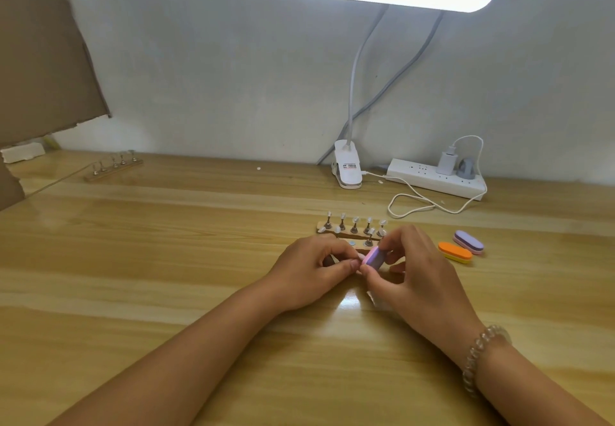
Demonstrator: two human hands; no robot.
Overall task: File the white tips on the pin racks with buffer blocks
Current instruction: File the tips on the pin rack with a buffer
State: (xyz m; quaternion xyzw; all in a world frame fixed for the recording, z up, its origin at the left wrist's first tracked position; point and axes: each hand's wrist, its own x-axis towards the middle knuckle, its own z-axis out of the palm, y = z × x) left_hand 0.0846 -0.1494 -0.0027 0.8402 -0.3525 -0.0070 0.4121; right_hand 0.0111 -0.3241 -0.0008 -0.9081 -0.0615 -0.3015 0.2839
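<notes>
My right hand (412,272) pinches a small pink and lilac buffer block (372,257) between thumb and fingers. My left hand (316,267) pinches a pin with a white tip (359,255), and the tip touches the block. Just behind my hands lies a wooden pin rack (349,232) with several upright metal pins carrying white tips. A nearer rack (361,243) is mostly hidden by my fingers. A third rack (113,170) with bare-looking pins lies at the far left.
An orange and yellow buffer block (455,252) and a purple and pink one (468,242) lie to the right. At the back stand a clip-on desk lamp (346,168) and a white power strip (437,178) with a looping cable (416,204). Cardboard (40,59) leans at the left.
</notes>
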